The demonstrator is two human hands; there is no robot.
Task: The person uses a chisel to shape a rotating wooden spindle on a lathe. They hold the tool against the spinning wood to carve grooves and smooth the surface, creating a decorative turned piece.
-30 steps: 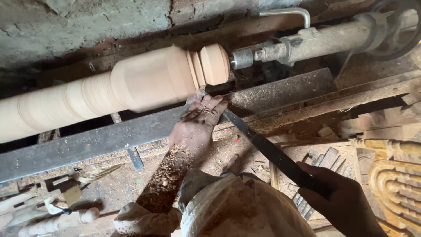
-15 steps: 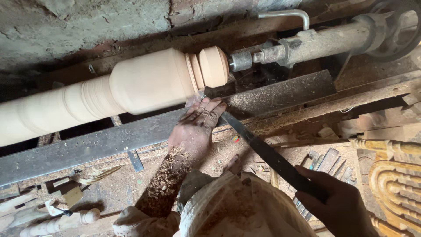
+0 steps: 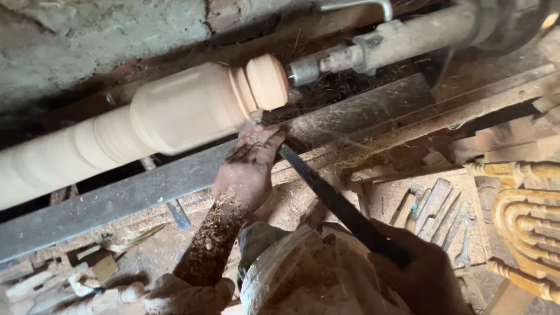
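Two bare hands work one long dark turning chisel [image 3: 338, 204] against a pale wooden spindle [image 3: 146, 125] mounted on a lathe. Seen from the head camera, the spindle runs from 9 o'clock toward 1 o'clock, and its rounded knob end [image 3: 267, 81] meets the grey metal tailstock shaft [image 3: 379, 44]. The left hand [image 3: 248, 172], dusted with sawdust, is near the centre, its fingers pressed down over the front of the chisel where the blade crosses the grey steel tool rest [image 3: 134, 195]. The blade tip is hidden under those fingers, right below the grooved neck of the spindle; whether it touches the wood cannot be told. The right hand [image 3: 423, 271], at 5 o'clock, is clenched around the rear of the chisel. Its sawdust-coated forearm runs down toward 7 o'clock. Wood shavings lie thick on the bench. Flat metal files and wrenches [image 3: 434, 213] lie at 4 o'clock, just beside a carved yellowish wooden piece [image 3: 525, 224] at 3 o'clock. Small turned wooden offcuts [image 3: 111, 297] sit at 8 o'clock.
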